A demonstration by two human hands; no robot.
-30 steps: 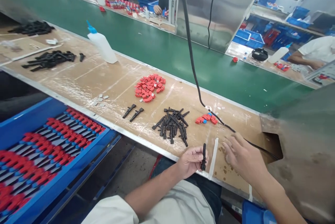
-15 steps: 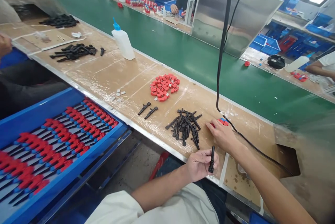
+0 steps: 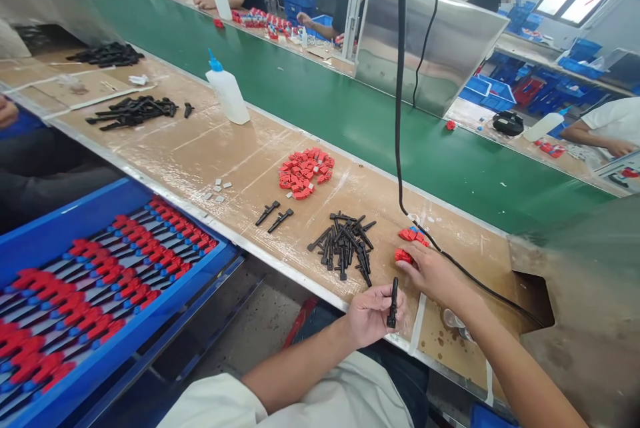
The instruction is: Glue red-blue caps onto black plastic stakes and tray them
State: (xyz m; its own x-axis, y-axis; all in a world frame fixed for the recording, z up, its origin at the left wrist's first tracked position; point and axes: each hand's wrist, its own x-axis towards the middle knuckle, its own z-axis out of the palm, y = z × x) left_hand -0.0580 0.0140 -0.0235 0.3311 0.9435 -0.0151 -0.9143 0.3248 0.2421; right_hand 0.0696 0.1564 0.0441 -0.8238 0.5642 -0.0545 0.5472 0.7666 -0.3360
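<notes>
My left hand (image 3: 373, 313) is closed on a slim black plastic part (image 3: 393, 303), held upright near the bench's front edge. My right hand (image 3: 431, 273) pinches a small red cap (image 3: 403, 256) just above the bench. It hovers beside a little heap of red and blue caps (image 3: 413, 235). A pile of black parts (image 3: 344, 245) lies just left of both hands. Two single black parts (image 3: 274, 216) lie further left.
A bigger heap of red caps (image 3: 303, 171) and a white squeeze bottle (image 3: 227, 89) sit behind. A black cable (image 3: 400, 115) hangs down onto the bench. A blue tray (image 3: 95, 275) of finished red-and-black pieces stands at my left. Other people work across the green conveyor (image 3: 325, 101).
My right hand reached to the small cap heap, then drew back toward me with a red cap. My left hand kept the black part upright. The camera shifted slightly.
</notes>
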